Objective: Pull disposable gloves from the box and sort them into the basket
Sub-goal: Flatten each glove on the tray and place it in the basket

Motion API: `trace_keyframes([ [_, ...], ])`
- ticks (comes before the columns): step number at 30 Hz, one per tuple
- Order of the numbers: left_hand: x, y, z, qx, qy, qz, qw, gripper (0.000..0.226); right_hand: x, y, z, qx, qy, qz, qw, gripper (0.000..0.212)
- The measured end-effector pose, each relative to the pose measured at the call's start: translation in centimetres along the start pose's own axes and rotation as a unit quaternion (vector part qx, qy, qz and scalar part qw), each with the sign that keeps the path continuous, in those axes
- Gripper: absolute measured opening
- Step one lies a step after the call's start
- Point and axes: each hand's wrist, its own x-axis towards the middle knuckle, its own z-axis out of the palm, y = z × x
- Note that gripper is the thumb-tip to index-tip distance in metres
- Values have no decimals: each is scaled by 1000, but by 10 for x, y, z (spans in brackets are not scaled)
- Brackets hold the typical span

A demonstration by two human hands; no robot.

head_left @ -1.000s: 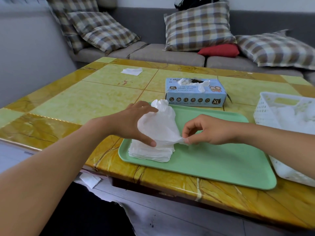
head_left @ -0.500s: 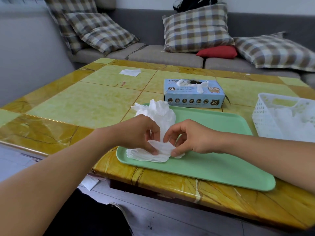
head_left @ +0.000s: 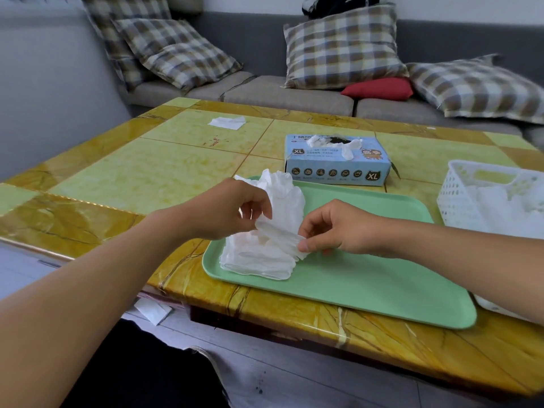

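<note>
A white disposable glove point(head_left: 284, 207) hangs between both hands above the green tray point(head_left: 382, 284). My left hand point(head_left: 226, 212) pinches its left side and my right hand point(head_left: 335, 228) pinches its lower right edge. Under them a small stack of white gloves point(head_left: 256, 262) lies on the tray's left end. The blue glove box point(head_left: 337, 160) stands behind the tray, with white gloves poking out of its top slot. The white plastic basket point(head_left: 459, 195) at the right edge holds several white gloves.
A yellow tiled table point(head_left: 141, 178) carries everything; a white scrap point(head_left: 226, 122) lies at its far left. A grey sofa with checked cushions point(head_left: 341, 48) runs behind the table. Another white scrap point(head_left: 153, 310) lies on the floor below the table's near edge.
Both hands rose from pressing onto the stack and now hold one glove up between them, stretched slightly sideways. The view has shifted slightly.
</note>
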Motion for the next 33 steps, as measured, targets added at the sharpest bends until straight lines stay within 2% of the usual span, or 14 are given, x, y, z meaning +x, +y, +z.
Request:
trace_keyframes([
  [4,2,-5,-2,27,16,-20,999,28,6,1,6,-16,-6,-4,1000,21],
  [8,1,-8,-3,67,-11,-32,997,28,3,1,-1,-123,-70,-14,990,28],
  [12,-2,-9,-8,84,-4,-47,995,32,-10,1,-18,-190,-143,-3,971,54],
  [14,-1,-9,-5,101,-28,-52,993,32,-18,1,-29,-250,-171,-3,953,49],
  [17,2,-12,0,143,-60,-59,986,29,-36,-6,-45,-271,-215,52,937,29],
  [20,5,-13,-6,193,-84,-61,976,29,-63,-17,-67,-231,-270,74,932,24],
  [22,5,-6,-16,160,-111,-72,978,32,-78,-22,-82,-137,-221,34,965,21],
  [24,7,11,-24,32,-49,-62,996,38,-86,-24,-91,7,-101,2,995,17],
  [26,8,41,-27,-142,22,-22,989,53,-84,-25,-90,137,1,-15,990,11],
  [28,13,79,-18,-277,-14,16,961,76,-85,-31,-84,156,51,-14,986,15],
  [29,18,93,-10,-307,-37,27,951,79,-85,-35,-81,155,64,-13,986,19],
  [30,25,107,-2,-331,-44,33,942,72,-87,-41,-80,161,78,-16,984,25],
  [32,38,127,7,-389,0,22,921,48,-92,-50,-83,207,117,-28,971,35],
  [33,44,131,8,-436,23,9,899,40,-93,-52,-84,240,139,-37,960,39],
])
